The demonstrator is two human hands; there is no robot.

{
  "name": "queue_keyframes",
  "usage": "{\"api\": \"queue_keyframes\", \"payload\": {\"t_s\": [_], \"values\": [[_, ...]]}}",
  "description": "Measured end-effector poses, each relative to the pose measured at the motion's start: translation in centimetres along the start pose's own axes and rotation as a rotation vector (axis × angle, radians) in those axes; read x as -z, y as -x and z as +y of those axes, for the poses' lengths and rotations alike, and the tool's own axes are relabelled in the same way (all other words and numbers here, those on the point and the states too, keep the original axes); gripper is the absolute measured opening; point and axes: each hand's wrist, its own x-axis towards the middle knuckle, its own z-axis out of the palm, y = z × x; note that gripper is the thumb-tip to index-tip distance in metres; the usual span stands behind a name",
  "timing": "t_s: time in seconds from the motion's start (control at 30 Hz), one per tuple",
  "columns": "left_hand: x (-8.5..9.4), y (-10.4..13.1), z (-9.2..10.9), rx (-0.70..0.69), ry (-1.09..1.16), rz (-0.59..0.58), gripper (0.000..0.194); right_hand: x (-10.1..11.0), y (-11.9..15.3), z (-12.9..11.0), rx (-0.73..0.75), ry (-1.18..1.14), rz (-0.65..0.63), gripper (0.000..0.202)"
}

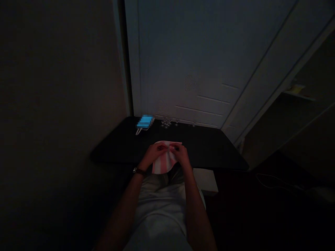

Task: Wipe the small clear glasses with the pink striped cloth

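A pink and white striped cloth (163, 164) hangs between my two hands at the near edge of the black table (112, 148). My left hand (156, 152) is closed on the cloth's upper left part, its fingertips near the middle. On the other side, my right hand (180, 152) pinches the cloth, close to the left fingertips. Between the fingertips a small greyish spot shows, too dark to make out. The lower part of the cloth drapes down over my lap.
A phone-like device with a blurred blue screen (145, 121) lies at the table's back left, with a white cable (138, 131). Small shiny objects (166, 122) sit along the back edge. A white box (205, 180) is beside my lap, right.
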Motion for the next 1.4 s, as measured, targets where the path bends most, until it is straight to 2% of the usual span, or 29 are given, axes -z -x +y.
{"api": "queue_keyframes", "payload": {"t_s": [0.5,0.93,1.27,1.4], "values": [[-0.1,0.0,-0.8,0.013,0.026,0.011,0.022,0.1,-0.3,1.3,0.001,-0.142,0.068,0.017],[-0.2,-0.1,-1.1,0.018,0.026,0.015,0.021,0.9,0.1,1.5,-0.046,-0.198,0.167,0.023],[-0.2,0.0,-1.4,0.019,0.029,0.021,0.022,0.9,-0.1,2.0,-0.153,-0.111,0.301,0.023],[-0.3,0.0,-1.4,0.019,0.034,0.027,0.023,0.5,-0.1,1.8,-0.159,-0.063,0.288,0.028]]}}
